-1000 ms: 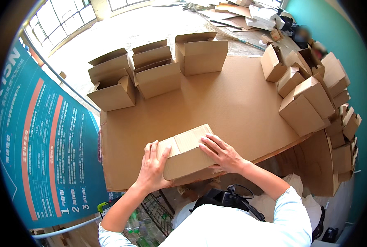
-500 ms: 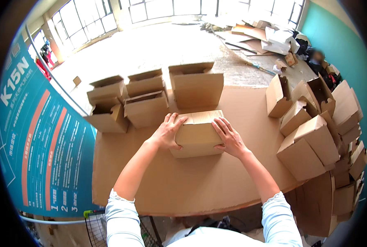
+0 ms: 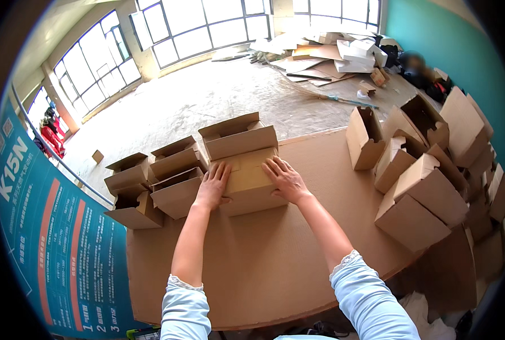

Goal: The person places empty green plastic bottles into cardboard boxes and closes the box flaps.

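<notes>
A small brown cardboard box with its top folded down sits on the cardboard-covered table. My left hand grips its left end, fingers over the top edge and thumb down the front. At the right end, my right hand holds it in the same way. Right behind this box stands an open cardboard box with raised flaps; the two look close together or touching. To the left of my left hand are several more open boxes, the nearest being a box with upright flaps.
Several open boxes, among them a tilted carton, crowd the table's right side, with more piled beyond its edge. A teal printed banner stands at the left. On the floor behind lie a broom and flattened cardboard. A person sits far right.
Both hands have pushed the box away from me and slightly left, up to the open box behind it. The head view has shifted, moving the surroundings in the picture.
</notes>
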{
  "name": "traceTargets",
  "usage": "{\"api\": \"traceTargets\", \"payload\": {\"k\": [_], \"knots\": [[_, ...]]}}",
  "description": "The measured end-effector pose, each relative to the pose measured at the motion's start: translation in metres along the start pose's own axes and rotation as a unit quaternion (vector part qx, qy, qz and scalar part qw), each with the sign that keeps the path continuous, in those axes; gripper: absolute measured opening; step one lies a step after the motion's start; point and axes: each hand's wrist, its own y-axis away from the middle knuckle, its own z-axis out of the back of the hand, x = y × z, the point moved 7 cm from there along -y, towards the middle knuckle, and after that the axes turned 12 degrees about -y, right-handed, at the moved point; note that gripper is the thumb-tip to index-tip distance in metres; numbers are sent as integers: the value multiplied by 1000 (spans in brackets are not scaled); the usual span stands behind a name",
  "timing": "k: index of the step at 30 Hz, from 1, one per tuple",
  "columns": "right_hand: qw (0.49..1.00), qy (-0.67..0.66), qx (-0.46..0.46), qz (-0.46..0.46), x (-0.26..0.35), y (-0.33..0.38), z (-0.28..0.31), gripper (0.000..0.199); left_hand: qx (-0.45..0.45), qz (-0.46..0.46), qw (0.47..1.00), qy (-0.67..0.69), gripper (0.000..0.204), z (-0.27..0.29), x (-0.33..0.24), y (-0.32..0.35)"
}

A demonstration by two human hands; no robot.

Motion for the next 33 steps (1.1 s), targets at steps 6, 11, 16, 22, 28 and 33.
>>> {"api": "traceTargets", "payload": {"k": [6,11,16,22,28,33], "knots": [[1000,-7,15,-17,57,57,9,87,47,60,988,-133,119,-24,-6,8],[991,-18,-132,-13,65,208,127,84,25,172,968,-180,130,-40,8,16],[896,128,-366,-214,-34,350,306,80,-111,185,946,-243,119,-32,-21,38],[865,34,-19,-500,-132,391,333,52,-32,130,991,-4,89,14,-104,92],[889,225,-232,-325,-104,361,383,17,-51,113,974,188,60,36,-120,195],[922,218,-257,-193,4,293,393,10,-63,238,948,202,49,33,-103,306]]}}
